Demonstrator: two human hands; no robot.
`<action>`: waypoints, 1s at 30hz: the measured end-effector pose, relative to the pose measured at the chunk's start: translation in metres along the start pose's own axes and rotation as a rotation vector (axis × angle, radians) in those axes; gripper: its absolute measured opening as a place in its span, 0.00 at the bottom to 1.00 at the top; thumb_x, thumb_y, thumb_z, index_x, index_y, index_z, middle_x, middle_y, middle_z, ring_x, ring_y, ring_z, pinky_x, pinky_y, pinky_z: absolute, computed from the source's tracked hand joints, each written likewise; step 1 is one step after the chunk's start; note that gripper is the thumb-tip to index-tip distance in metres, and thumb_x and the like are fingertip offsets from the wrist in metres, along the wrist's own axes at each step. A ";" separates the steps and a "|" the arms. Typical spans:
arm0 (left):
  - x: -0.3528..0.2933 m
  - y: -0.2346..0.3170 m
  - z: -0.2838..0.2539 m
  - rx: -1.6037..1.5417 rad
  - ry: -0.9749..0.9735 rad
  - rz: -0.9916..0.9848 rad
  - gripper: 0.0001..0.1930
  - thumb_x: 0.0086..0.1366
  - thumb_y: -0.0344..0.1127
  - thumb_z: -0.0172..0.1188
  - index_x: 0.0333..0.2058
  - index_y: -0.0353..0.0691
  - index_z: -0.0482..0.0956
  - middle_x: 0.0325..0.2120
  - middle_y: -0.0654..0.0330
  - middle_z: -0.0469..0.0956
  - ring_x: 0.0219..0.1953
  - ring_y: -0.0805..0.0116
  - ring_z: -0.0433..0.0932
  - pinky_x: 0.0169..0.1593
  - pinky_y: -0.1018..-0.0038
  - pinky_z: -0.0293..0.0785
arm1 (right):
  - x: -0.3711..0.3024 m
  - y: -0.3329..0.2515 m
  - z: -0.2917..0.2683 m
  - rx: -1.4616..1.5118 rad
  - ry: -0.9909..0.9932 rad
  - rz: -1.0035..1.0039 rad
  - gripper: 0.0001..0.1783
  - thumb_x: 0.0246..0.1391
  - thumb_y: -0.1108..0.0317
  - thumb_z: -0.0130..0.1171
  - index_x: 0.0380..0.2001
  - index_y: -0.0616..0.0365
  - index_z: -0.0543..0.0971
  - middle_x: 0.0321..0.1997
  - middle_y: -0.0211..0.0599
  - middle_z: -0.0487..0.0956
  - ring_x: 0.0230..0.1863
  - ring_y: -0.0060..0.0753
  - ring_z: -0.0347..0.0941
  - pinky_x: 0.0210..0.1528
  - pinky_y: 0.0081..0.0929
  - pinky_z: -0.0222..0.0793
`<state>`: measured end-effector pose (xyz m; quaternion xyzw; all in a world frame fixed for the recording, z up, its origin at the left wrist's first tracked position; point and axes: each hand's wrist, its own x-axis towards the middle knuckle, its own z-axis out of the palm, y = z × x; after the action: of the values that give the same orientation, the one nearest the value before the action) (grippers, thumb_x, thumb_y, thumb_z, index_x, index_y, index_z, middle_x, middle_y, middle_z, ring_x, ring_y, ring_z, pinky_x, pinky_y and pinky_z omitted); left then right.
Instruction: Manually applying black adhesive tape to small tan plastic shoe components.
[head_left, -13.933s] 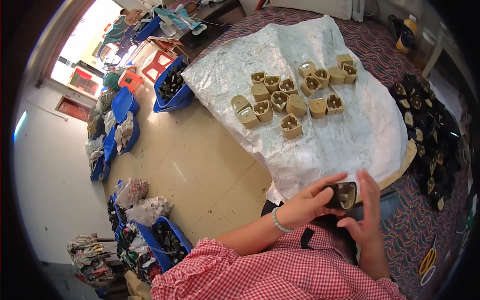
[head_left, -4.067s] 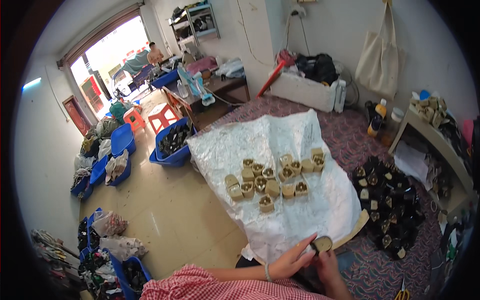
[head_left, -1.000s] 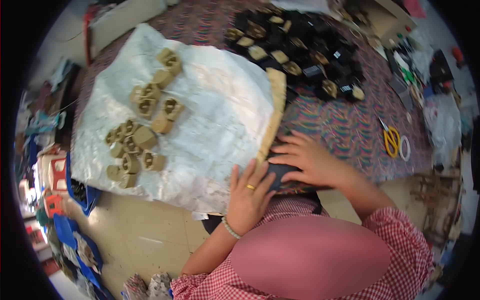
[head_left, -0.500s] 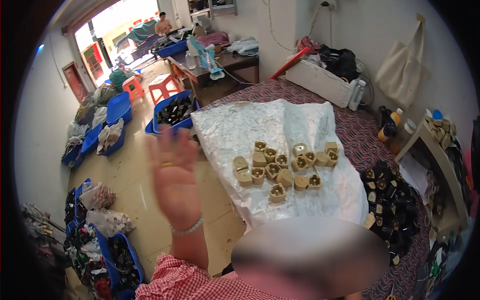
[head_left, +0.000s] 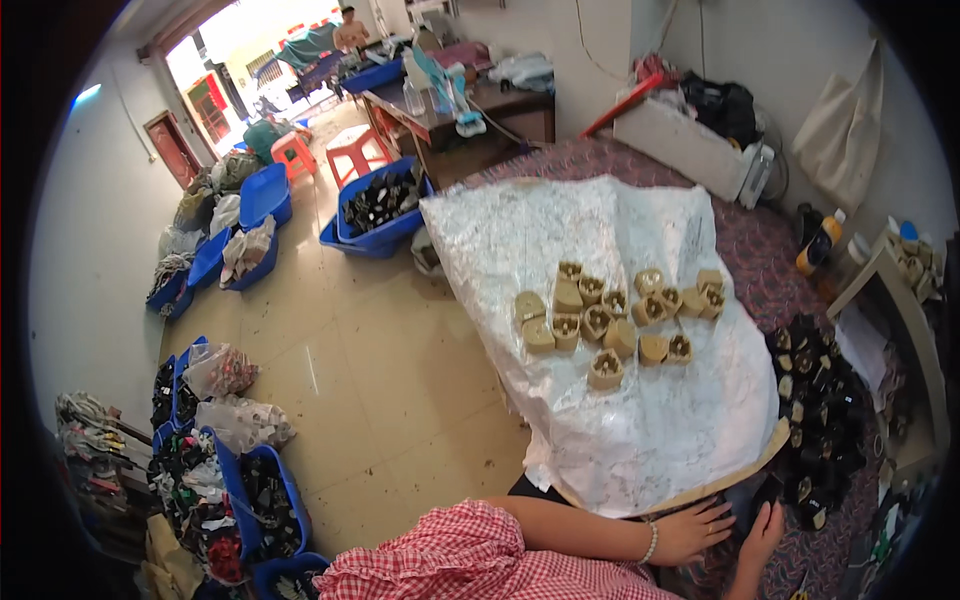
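My left hand [head_left: 693,532] reaches across to the table's near edge, a beaded bracelet at its wrist. Its fingers lie stretched out over dark material, nothing gripped in them. Beside it, my right hand [head_left: 763,540] has its thumb and fingers closed on a small black piece [head_left: 767,490], whose kind I cannot make out. On the white sheet [head_left: 500,240] ahead stand several beige shoe heels [head_left: 605,370], some with their hollow, ribbed sides up. To the right of the sheet lies a pile of black-covered heels [head_left: 815,410].
A patterned cloth [head_left: 745,250] covers the table under the sheet. A grey curved frame [head_left: 900,390] stands at the right, near bottles [head_left: 820,243]. Blue bins [head_left: 385,235] with dark pieces and red stools [head_left: 357,152] are on the floor to the left. A person [head_left: 350,32] is far back.
My left hand, raised and open over the floor at the left, has come down to the table's near edge at the right. My right hand now shows beside it. The view has shifted.
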<state>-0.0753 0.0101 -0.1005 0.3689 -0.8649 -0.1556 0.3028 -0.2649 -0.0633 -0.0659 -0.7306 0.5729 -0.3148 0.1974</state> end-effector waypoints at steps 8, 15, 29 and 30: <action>0.002 0.007 -0.022 -0.277 -0.061 -0.094 0.32 0.61 0.39 0.56 0.62 0.33 0.60 0.66 0.47 0.53 0.69 0.51 0.49 0.70 0.58 0.45 | 0.010 -0.050 -0.064 -0.266 0.526 -0.349 0.15 0.62 0.67 0.53 0.37 0.74 0.76 0.37 0.55 0.76 0.38 0.50 0.71 0.43 0.39 0.67; -0.008 0.042 -0.093 -0.811 0.486 -0.350 0.26 0.70 0.28 0.44 0.66 0.34 0.53 0.62 0.46 0.63 0.64 0.59 0.63 0.64 0.72 0.56 | -0.010 -0.121 0.020 0.607 0.008 -0.266 0.09 0.53 0.73 0.55 0.37 0.63 0.70 0.37 0.36 0.68 0.37 0.30 0.68 0.45 0.28 0.66; -0.028 0.055 -0.117 -0.446 0.354 -0.462 0.21 0.67 0.31 0.52 0.58 0.37 0.68 0.45 0.46 0.77 0.42 0.58 0.81 0.45 0.73 0.75 | -0.032 -0.107 0.026 0.915 -0.228 0.043 0.07 0.53 0.75 0.56 0.34 0.59 0.68 0.36 0.29 0.69 0.38 0.18 0.66 0.44 0.19 0.64; -0.028 0.053 -0.121 -0.495 0.321 -0.503 0.20 0.67 0.32 0.54 0.57 0.37 0.69 0.44 0.47 0.79 0.42 0.61 0.81 0.44 0.74 0.75 | -0.035 -0.109 0.025 0.841 -0.219 0.033 0.07 0.53 0.75 0.55 0.33 0.59 0.68 0.35 0.30 0.70 0.38 0.18 0.67 0.43 0.19 0.65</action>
<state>-0.0117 0.0606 0.0069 0.5050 -0.6254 -0.3691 0.4665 -0.1755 -0.0028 -0.0213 -0.6064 0.3820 -0.4381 0.5426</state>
